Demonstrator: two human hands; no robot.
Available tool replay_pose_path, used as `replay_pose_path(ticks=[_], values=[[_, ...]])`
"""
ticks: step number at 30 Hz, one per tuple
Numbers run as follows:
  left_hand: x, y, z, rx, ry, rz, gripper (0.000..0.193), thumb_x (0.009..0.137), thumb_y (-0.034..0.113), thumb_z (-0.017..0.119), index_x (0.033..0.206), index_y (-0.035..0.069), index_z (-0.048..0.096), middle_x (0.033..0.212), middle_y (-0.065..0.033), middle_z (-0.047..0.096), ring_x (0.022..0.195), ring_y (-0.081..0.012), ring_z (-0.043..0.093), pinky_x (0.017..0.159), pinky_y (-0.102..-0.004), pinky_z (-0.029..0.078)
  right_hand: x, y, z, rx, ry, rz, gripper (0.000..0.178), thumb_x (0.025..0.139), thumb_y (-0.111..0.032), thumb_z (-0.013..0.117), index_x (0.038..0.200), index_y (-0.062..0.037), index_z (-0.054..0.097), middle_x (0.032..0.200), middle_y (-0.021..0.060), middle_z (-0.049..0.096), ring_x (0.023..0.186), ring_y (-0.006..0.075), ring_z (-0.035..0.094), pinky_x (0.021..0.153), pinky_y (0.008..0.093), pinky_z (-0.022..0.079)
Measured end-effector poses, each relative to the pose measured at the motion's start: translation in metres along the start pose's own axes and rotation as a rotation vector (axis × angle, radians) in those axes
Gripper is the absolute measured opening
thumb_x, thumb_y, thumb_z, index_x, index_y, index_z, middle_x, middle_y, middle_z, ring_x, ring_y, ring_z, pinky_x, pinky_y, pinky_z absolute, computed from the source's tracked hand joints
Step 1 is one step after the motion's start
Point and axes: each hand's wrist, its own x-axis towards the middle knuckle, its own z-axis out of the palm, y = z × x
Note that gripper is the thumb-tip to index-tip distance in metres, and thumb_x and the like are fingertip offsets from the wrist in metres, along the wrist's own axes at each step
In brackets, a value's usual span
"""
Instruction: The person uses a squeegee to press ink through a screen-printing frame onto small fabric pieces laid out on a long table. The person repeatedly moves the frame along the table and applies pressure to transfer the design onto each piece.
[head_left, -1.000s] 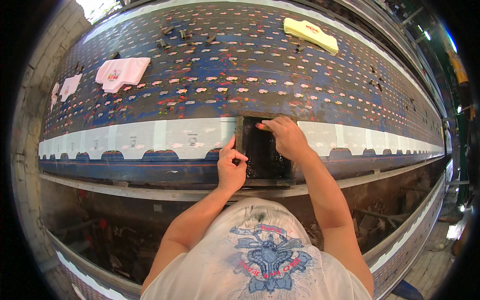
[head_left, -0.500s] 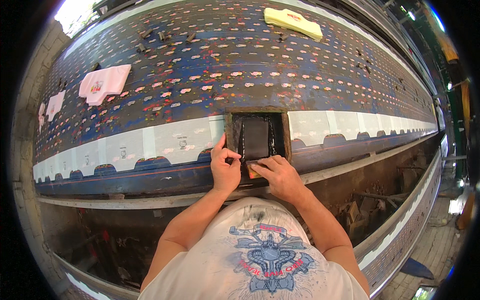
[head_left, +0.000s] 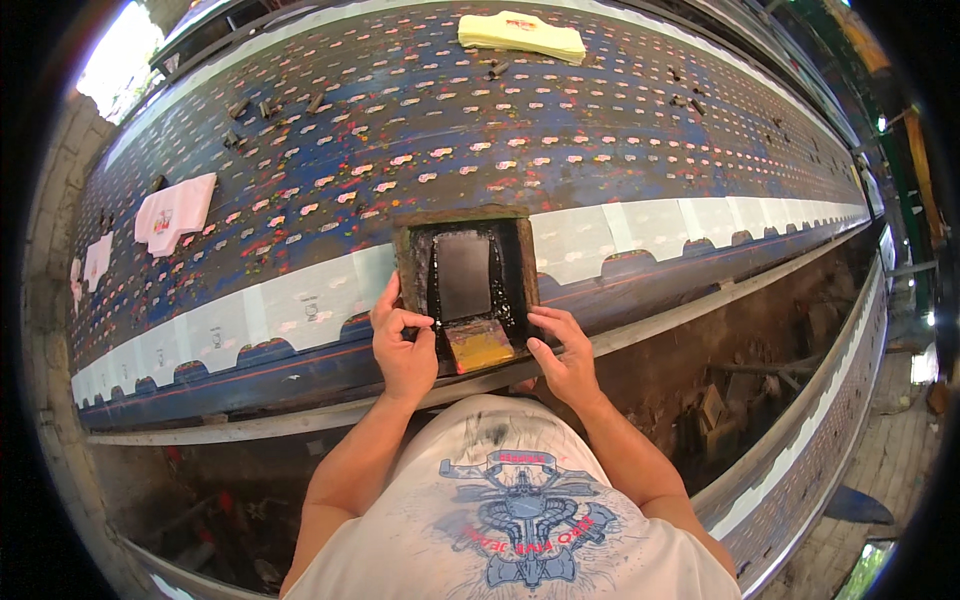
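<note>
A small dark screen-printing frame (head_left: 465,213) is in front of me at the near edge of the long table. Its mesh carries a dark rectangular patch and wet black ink along the sides. Inside, at the near end, rests a squeegee (head_left: 482,347) with a yellow, paint-stained face. My left hand (head_left: 405,350) grips the frame's left side, index finger stretched along it and the others curled. On the opposite side, my right hand (head_left: 566,352) holds the right wall near its front corner, thumb and fingers against it. Pale cloth pieces (head_left: 310,312) lie left of the frame, some printed with small dark figures.
More pale cloth pieces (head_left: 660,225) run along the table edge to the right. A pink cloth stack (head_left: 174,214) and a yellow cloth stack (head_left: 520,38) lie on the spotted tabletop (head_left: 330,150). A rail (head_left: 650,325) borders the near side, with a dark gap below.
My right hand has let go of the squeegee and moved to the frame's right side. The squeegee now leans at the near end with its yellow face showing. The whole view has shifted.
</note>
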Motion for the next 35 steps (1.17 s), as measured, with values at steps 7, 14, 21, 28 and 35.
replay_pose_path(ticks=[7, 14, 21, 28, 35], values=[[-0.006, 0.025, 0.106, 0.015, 0.062, 0.045, 0.024, 0.082, -0.016, 0.073, 0.086, 0.008, 0.074, 0.168, -0.0312, 0.061, 0.155, -0.0471, 0.059, 0.128, -0.0507, 0.045, 0.009, 0.045, -0.09, -0.084, -0.039, -0.073, 0.042, 0.098, -0.009, 0.082, 0.139, -0.0033, 0.08, 0.152, 0.02, 0.074, 0.143, 0.0379, 0.066, 0.126, 0.0495, 0.048], [-0.022, 0.033, 0.186, -0.019, 0.083, -0.077, 0.023, 0.084, -0.014, 0.072, 0.089, 0.008, 0.073, 0.17, -0.03, 0.06, 0.154, -0.0453, 0.059, 0.126, -0.0496, 0.046, 0.028, 0.083, -0.181, -0.025, -0.168, -0.074, 0.043, 0.099, -0.013, 0.083, 0.141, -0.0029, 0.08, 0.155, 0.02, 0.072, 0.147, 0.0387, 0.063, 0.127, 0.0505, 0.046], [-0.028, 0.015, 0.207, -0.122, 0.068, -0.167, 0.023, 0.086, -0.014, 0.073, 0.092, 0.007, 0.073, 0.174, -0.0291, 0.058, 0.159, -0.0388, 0.058, 0.129, -0.0469, 0.043, 0.041, 0.091, -0.209, -0.152, -0.196, -0.208, 0.038, 0.098, -0.007, 0.083, 0.136, -0.0037, 0.081, 0.149, 0.0191, 0.074, 0.144, 0.0414, 0.064, 0.125, 0.0534, 0.048], [-0.028, 0.009, 0.222, -0.211, 0.059, -0.211, 0.022, 0.086, -0.016, 0.073, 0.093, 0.005, 0.072, 0.178, -0.0305, 0.053, 0.162, -0.0364, 0.055, 0.13, -0.0428, 0.042, 0.063, 0.071, -0.211, -0.224, -0.3, -0.564, 0.038, 0.086, 0.0, 0.091, 0.123, -0.0042, 0.082, 0.134, 0.0181, 0.077, 0.126, 0.0423, 0.073, 0.107, 0.0523, 0.061], [-0.027, 0.012, 0.214, -0.336, 0.0, -0.386, 0.028, 0.089, -0.022, 0.071, 0.101, 0.003, 0.074, 0.185, -0.0271, 0.043, 0.168, -0.0299, 0.049, 0.129, -0.0372, 0.041, 0.078, 0.055, -0.191, -0.365, -0.549, -0.674, 0.045, 0.086, -0.007, 0.089, 0.13, -0.0094, 0.079, 0.139, 0.0162, 0.075, 0.132, 0.0392, 0.071, 0.112, 0.0518, 0.057]])
